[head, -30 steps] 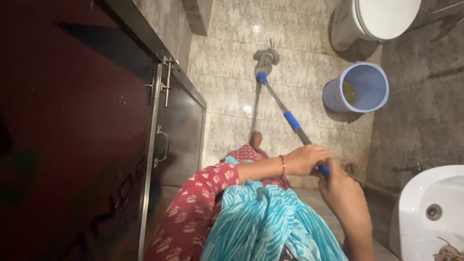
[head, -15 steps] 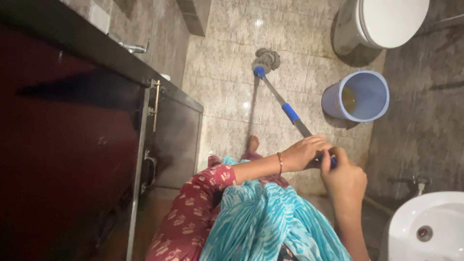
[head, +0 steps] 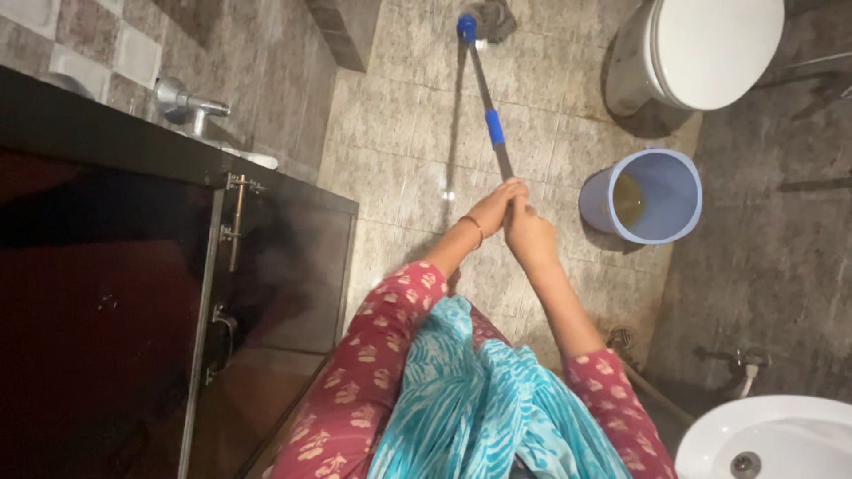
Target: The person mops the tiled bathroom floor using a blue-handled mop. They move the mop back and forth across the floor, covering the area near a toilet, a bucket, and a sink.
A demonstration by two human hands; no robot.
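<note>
Both hands are clenched around the near end of a mop handle (head: 490, 115) — the left hand (head: 491, 208), with an orange bangle at its wrist, and the right hand (head: 530, 235) just beside it, touching. The very end of the handle is hidden inside the two grips. From there the metal shaft with its blue sleeve runs away up the tiled floor (head: 408, 142) to the mop head (head: 486, 19), which lies on the tiles at the top edge and is partly cut off; its grey strands are hard to make out.

The person's feet and legs are hidden under a turquoise patterned scarf (head: 479, 399) and red flowered sleeves.

To the right of the hands stands a pale blue bucket (head: 679, 226) holding murky yellowish liquid, near the hands but apart from the handle. Beyond it is a white toilet (head: 710, 49) with its lid down, cut off at the top. A white basin (head: 772, 435) shows only in part at the bottom right corner. On the left a dark cabinet (head: 106, 293) with metal handles fills the edge — on the worktop above it sits a chrome tap (head: 182, 102), its sink barely visible.
</note>
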